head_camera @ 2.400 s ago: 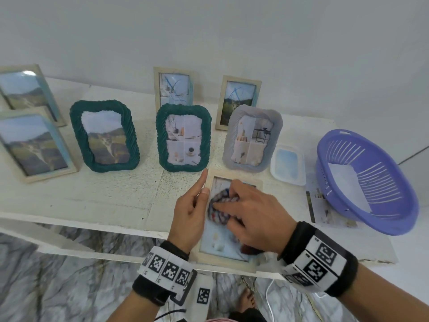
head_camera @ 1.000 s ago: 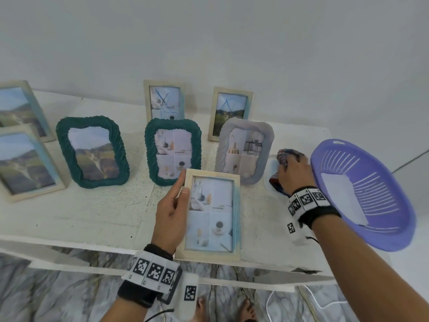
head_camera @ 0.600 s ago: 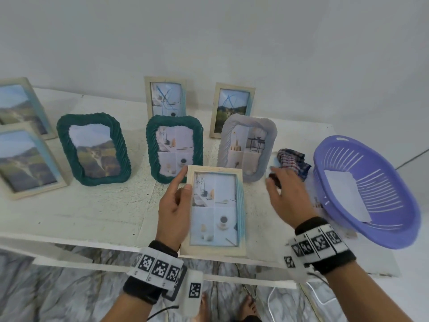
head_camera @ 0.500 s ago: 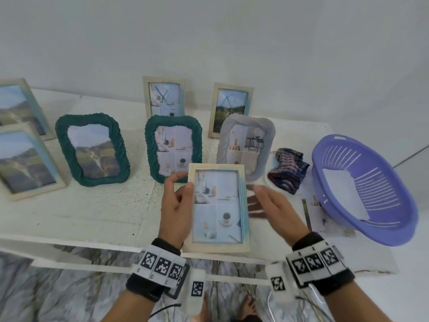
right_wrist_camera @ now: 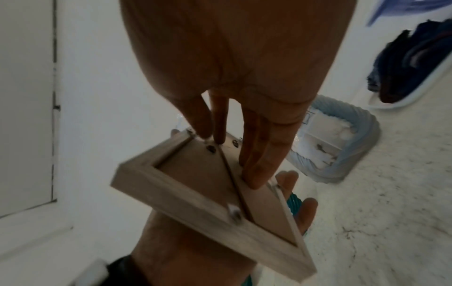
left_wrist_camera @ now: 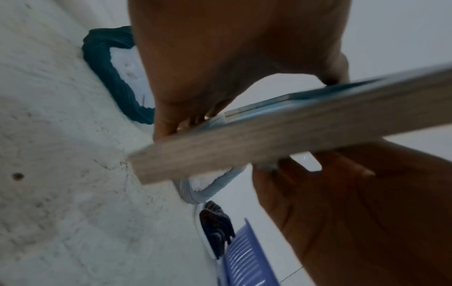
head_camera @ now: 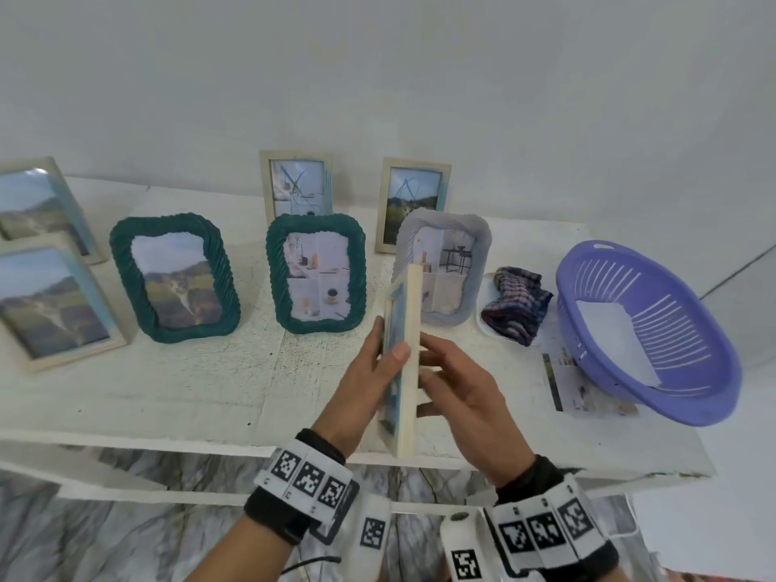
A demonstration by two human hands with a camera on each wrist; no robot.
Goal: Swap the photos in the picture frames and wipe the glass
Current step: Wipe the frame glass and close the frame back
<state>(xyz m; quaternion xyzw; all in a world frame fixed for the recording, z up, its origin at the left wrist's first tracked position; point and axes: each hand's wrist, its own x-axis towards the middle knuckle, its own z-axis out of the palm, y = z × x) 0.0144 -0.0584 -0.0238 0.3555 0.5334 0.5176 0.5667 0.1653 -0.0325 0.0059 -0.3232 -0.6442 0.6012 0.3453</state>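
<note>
A light wooden picture frame [head_camera: 409,359] is held upright and edge-on above the table's front edge. My left hand [head_camera: 373,371] grips it, thumb on the glass side and fingers round the back. My right hand [head_camera: 457,392] lays straight fingers [right_wrist_camera: 259,164] on the brown backboard [right_wrist_camera: 195,181], near its metal tabs. The checked cloth [head_camera: 518,306] lies bunched on a small white tray [head_camera: 487,329] to the right, free of both hands. The photo side faces left and barely shows.
Two green frames [head_camera: 174,277] [head_camera: 315,273] and a grey frame [head_camera: 443,262] stand mid-table, small wooden frames [head_camera: 296,184] [head_camera: 413,203] behind, larger ones [head_camera: 50,300] at left. A purple basket [head_camera: 646,329] sits at right over a loose photo [head_camera: 583,388].
My right hand dropped the cloth on the tray and came back to the frame. The frame went from lying flat to upright and edge-on, its back toward my right hand.
</note>
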